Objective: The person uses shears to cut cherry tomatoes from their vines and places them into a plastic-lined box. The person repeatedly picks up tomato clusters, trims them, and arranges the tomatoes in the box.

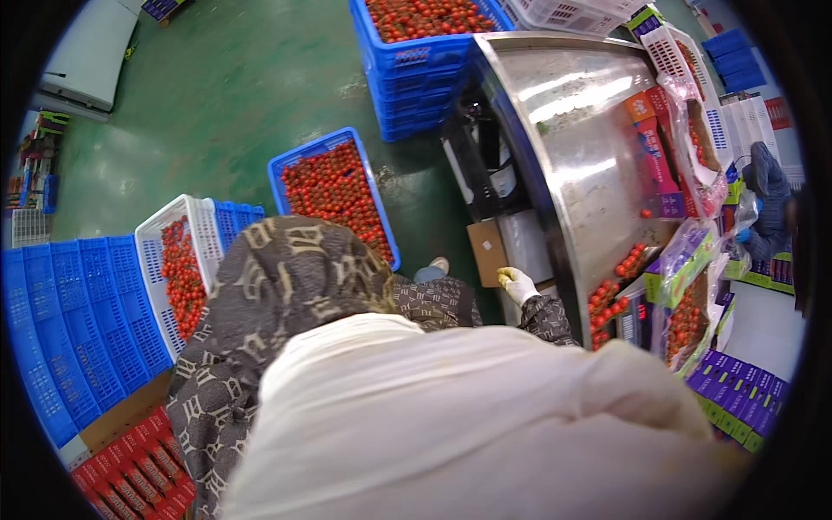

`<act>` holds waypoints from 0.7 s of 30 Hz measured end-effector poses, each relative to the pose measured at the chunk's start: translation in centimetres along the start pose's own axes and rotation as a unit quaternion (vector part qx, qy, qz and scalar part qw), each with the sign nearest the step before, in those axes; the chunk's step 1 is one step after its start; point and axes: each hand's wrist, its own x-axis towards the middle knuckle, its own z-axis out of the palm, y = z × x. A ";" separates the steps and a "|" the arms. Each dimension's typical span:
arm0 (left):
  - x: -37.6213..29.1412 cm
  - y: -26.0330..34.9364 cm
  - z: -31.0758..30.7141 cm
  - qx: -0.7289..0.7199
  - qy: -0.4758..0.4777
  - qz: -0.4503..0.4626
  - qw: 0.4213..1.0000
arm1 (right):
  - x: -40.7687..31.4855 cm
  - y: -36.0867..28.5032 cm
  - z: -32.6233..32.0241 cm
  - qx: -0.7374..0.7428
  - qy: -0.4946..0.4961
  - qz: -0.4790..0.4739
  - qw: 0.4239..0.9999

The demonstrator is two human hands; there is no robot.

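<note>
My right hand (518,286), in a white glove with yellowed fingertips, hangs low beside the steel table (585,156), its fingers pointing left. Nothing shows clearly in it, and its grip cannot be made out. Just beyond its fingertips is a brown cardboard box (486,253) under the table, against a pale grey surface (525,244). My left hand is out of view; only the patterned left sleeve (292,260) shows, bent at the elbow. Past that sleeve, a blue crate (278,175) filled with small red tomatoes (335,185) rests on the green floor.
Stacked blue crates (416,84) holding tomatoes stand at the table's far end. Left are a white crate (146,253) of tomatoes and blue crates (78,325). Loose tomatoes (604,305) and open cartons (689,312) line the table. A co-worker's blue-gloved hand (743,235) is at right.
</note>
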 end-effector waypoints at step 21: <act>-29.4 -35.8 -36.2 0.374 0.541 -0.477 0.583 | 31.6 -41.7 -2.3 0.481 0.027 -0.071 0.874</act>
